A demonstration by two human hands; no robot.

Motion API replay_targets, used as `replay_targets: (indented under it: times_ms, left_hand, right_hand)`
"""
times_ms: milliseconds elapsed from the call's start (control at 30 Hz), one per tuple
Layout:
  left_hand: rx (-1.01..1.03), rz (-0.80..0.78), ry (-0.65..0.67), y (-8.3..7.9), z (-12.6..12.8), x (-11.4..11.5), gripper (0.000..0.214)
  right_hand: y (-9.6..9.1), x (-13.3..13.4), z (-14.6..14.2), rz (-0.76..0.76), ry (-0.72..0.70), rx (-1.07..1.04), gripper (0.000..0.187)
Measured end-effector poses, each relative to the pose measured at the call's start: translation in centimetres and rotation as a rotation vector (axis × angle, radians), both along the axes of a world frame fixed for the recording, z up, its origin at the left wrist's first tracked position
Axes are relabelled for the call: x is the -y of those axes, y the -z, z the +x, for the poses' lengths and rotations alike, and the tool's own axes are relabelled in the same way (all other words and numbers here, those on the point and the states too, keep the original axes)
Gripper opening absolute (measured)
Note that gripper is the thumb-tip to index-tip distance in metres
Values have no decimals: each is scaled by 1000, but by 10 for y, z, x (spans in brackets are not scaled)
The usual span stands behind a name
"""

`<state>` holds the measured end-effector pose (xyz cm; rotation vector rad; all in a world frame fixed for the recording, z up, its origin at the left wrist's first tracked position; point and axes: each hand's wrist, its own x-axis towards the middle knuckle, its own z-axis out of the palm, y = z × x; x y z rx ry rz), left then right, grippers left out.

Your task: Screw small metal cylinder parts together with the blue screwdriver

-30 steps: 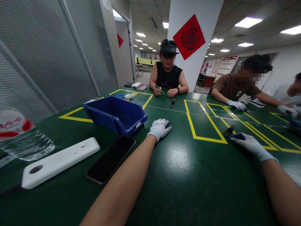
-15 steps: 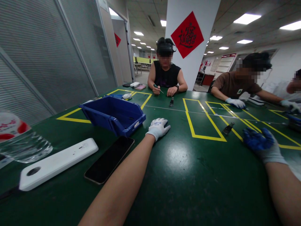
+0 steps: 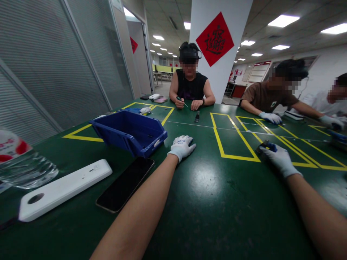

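Observation:
My left hand (image 3: 182, 146), in a white glove, lies flat on the green table (image 3: 206, 202) with its fingers spread, just right of a blue plastic bin (image 3: 130, 133). It holds nothing. My right hand (image 3: 279, 159), gloved white with blue fingertips, reaches to a small dark metal part (image 3: 262, 146) on the yellow line of a marked rectangle. Its fingertips close together on the part's near end.
A dark phone (image 3: 125, 183) and a white oblong case (image 3: 65, 188) lie at the left, next to a water bottle (image 3: 24, 162). Across the table sit three other people, one holding a thin tool (image 3: 182, 101). Another small dark part (image 3: 197, 116) lies near that person.
My right hand was lifted, palm up and open, half a second ago; it has come back down forward onto the small dark part. My left hand has stayed put.

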<state>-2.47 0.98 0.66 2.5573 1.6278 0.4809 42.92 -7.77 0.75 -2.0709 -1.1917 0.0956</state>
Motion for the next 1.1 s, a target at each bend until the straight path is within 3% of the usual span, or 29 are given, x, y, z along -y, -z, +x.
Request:
replay_targets:
  times_ms: [133, 433, 633, 867, 1100]
  left_hand:
    - [7, -3, -2, 0, 1, 1, 57]
    - [15, -21, -6, 0, 0, 0, 56]
    - [4, -12, -6, 2, 0, -1, 57]
    - [-11, 17, 6, 4, 0, -3, 58]
    - [-9, -7, -6, 1, 1, 0, 57]
  right_hand:
    - [5, -11, -5, -87, -12, 89, 66]
    - [-3, -21, -22, -178, -67, 281, 57]
    - [-17, -15, -26, -235, -118, 277, 47]
    - [-32, -14, -30, -313, -123, 193, 51]
    - [-25, -26, -25, -382, -66, 391, 56]
